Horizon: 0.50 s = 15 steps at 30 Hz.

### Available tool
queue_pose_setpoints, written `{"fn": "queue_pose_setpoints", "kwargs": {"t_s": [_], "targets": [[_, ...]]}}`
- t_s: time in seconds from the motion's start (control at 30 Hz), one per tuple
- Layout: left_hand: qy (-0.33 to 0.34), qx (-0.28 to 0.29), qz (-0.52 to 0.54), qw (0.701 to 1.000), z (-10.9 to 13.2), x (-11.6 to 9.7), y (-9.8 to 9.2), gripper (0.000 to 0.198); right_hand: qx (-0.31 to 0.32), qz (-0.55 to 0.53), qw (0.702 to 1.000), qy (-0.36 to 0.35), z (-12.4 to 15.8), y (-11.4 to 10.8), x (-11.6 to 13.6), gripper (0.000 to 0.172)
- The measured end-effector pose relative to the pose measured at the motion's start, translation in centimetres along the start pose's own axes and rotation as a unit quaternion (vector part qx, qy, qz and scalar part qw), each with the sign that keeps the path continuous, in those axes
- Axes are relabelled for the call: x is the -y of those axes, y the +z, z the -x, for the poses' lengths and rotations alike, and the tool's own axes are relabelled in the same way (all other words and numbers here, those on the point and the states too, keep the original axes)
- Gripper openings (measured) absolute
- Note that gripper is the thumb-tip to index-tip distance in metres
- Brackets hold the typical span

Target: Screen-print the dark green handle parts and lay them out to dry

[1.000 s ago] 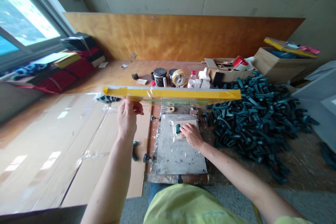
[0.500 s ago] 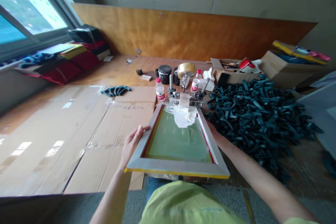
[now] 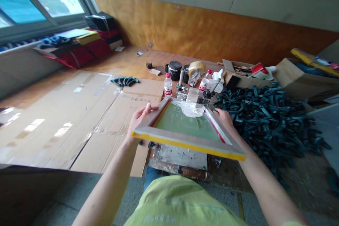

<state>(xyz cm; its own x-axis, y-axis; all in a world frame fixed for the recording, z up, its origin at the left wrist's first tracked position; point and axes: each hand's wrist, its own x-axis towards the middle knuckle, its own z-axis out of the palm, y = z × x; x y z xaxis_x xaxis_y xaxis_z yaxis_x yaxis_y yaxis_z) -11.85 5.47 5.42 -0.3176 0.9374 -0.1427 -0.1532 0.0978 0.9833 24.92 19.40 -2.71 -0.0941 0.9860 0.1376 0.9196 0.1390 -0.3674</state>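
A screen frame (image 3: 185, 139) with green mesh tilts up at its near edge, in front of my body. My left hand (image 3: 143, 114) grips its left side, thumb on top. On the right side my right hand (image 3: 222, 117) holds the frame near its far end, fingers partly hidden. White paste (image 3: 192, 110) lies on the far end of the mesh, beside a pale squeegee-like block (image 3: 192, 97). Metal clamps (image 3: 182, 93) hold the far end. Under the raised frame a flat metal plate (image 3: 182, 156) shows.
A heap of dark teal parts (image 3: 270, 123) lies at right, with cardboard boxes (image 3: 302, 77) behind. Flat cardboard (image 3: 60, 113) covers the left, bearing a few teal pieces (image 3: 125, 81). A bottle (image 3: 168, 84) and black tubs (image 3: 175, 70) stand beyond the frame.
The frame's near edge has risen, uncovering the metal plate below. My right hand now shows at the frame's right side. The camera view has shifted.
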Motion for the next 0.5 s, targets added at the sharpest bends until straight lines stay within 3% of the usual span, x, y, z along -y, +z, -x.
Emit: {"fn": "queue_pose_setpoints", "kwargs": {"t_s": [0.1, 0.17, 0.27, 0.37, 0.5], "targets": [[-0.090, 0.035, -0.031, 0.995, 1.3, 3.2, -1.6, 0.057, -0.049, -0.041, 0.998, -0.025, -0.9, -1.2, 1.4, 0.034], [-0.130, 0.058, -0.037, 0.989, 2.0, 5.8, -2.3, 0.062, -0.079, -0.061, 0.987, -0.123, -1.4, -1.1, 4.0, 0.045], [-0.132, 0.058, -0.048, 0.988, 2.5, 9.4, -2.7, 0.082, -0.076, -0.015, 0.970, -0.232, -2.1, 0.0, 8.5, 0.058], [-0.114, 0.043, -0.067, 0.990, 2.3, 11.9, -2.8, 0.089, -0.009, 0.055, 0.971, -0.233, -2.8, 1.4, 11.3, 0.045], [-0.120, 0.052, -0.066, 0.989, 1.8, 13.3, -3.0, 0.084, 0.106, 0.103, 0.973, -0.179, -2.6, 2.7, 12.0, 0.014]]}}
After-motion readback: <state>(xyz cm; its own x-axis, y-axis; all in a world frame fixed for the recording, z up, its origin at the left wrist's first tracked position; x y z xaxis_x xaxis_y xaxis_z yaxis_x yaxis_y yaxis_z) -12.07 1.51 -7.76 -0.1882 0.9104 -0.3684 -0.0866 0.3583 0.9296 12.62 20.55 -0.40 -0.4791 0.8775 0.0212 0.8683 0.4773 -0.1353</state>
